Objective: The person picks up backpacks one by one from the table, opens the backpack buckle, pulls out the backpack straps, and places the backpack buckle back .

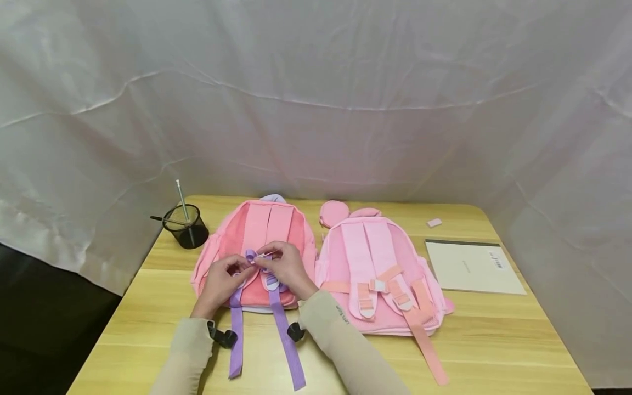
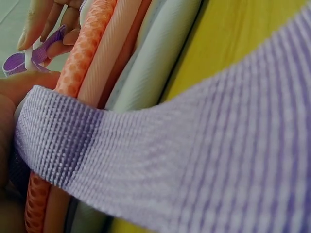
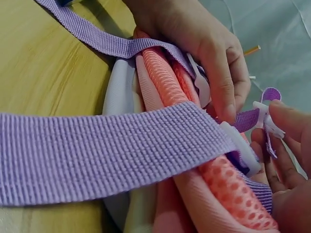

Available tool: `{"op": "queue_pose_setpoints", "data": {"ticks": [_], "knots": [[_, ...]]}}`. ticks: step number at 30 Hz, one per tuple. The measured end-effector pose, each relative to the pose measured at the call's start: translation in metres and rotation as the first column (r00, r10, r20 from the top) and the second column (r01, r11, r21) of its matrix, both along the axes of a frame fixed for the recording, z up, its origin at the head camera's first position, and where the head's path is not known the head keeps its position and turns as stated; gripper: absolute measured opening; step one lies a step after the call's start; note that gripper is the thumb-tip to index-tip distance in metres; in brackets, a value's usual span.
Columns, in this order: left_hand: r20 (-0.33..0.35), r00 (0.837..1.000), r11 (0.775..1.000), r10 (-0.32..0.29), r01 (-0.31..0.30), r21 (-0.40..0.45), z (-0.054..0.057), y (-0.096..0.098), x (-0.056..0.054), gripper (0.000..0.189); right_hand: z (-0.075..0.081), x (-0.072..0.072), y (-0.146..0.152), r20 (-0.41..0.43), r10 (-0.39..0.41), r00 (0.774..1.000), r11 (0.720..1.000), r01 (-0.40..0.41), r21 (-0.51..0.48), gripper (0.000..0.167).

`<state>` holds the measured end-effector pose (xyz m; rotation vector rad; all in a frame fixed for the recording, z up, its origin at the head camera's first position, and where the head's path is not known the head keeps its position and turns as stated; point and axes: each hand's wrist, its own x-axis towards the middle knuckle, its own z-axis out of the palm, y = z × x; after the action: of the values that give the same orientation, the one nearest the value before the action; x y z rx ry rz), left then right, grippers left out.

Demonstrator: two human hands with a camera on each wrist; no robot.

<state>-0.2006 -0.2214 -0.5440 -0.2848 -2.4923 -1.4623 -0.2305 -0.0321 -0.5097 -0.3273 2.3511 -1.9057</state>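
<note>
Coral backpack (image 1: 269, 227) lies back panel up on the table (image 1: 148, 307), L of centre, w/ the pink backpack (image 1: 367, 255) right next to it. Both hands meet over the coral one's lower half, on a bit of narrow purple webbing (image 3: 246, 120) w/ a small white buckle (image 3: 261, 112). L hand (image 1: 219, 282) looks to be pinching the webbing btwn thumb & fingertips, close to the buckle; R hand (image 1: 290, 269) pinches the buckle itself, thumb on the near side, fingers behind. Webbing makes a small loop out one side of the buckle, & a short piece hangs below it — can't tell which is the free end. Prob. the step is working webbing thru the buckle, so best: hold the buckle by its edges, slots uncovered; flatten the webbing, no twist; pull in line w/ the slot, a little at a time, & even the loop out as it goes. Don't tug hard, as the buckle could flip in the fingers. Also mind the two long purple straps (image 1: 293, 362) running onto the table near the wrists — they could snag, so keep 'em clear.
</note>
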Motion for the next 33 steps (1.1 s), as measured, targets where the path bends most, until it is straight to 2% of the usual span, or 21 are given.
{"op": "queue_pose_setpoints", "data": {"ticks": [2,6,10,13,16,22,27,33], "knots": [[-0.02,1.0,1.0,-0.006,0.007,0.006,-0.007,-0.002,-0.002,0.01,0.0,0.001,-0.001,0.003,-0.009,1.0,1.0,0.009,-0.022,0.015],[-0.031,0.999,0.999,-0.032,0.032,0.014,-0.011,-0.003,-0.003,0.012,0.004,0.001,-0.003,0.009,-0.038,0.999,0.992,0.039,-0.124,0.016],[-0.027,0.999,0.999,-0.035,0.036,0.021,-0.011,-0.002,-0.004,0.013,0.013,-0.001,-0.004,-0.045,-0.061,0.997,0.974,0.05,-0.223,0.017],[-0.024,0.999,0.999,-0.035,0.035,0.014,-0.01,-0.002,-0.004,0.012,0.019,-0.001,-0.002,-0.092,-0.063,0.994,0.966,0.038,-0.254,0.018],[-0.009,1.0,1.0,-0.029,0.029,0.005,-0.009,-0.003,-0.005,0.011,0.021,-0.002,0.0,-0.095,-0.049,0.994,0.96,0.02,-0.279,0.018],[0.0,1.0,0.999,-0.019,0.019,-0.025,-0.008,-0.003,-0.003,0.019,0.019,-0.002,0.002,-0.07,-0.032,0.997,0.965,0.013,-0.262,0.017],[0.006,0.999,0.999,-0.043,0.043,-0.025,-0.006,-0.004,-0.002,0.021,0.016,-0.001,0.003,-0.048,-0.005,0.999,0.968,-0.007,-0.251,0.017],[-0.024,0.997,0.997,-0.078,0.078,0.0,0.0,-0.003,-0.005,0.031,0.012,-0.001,0.007,-0.098,-0.014,0.995,0.992,0.002,-0.128,0.016]]}}
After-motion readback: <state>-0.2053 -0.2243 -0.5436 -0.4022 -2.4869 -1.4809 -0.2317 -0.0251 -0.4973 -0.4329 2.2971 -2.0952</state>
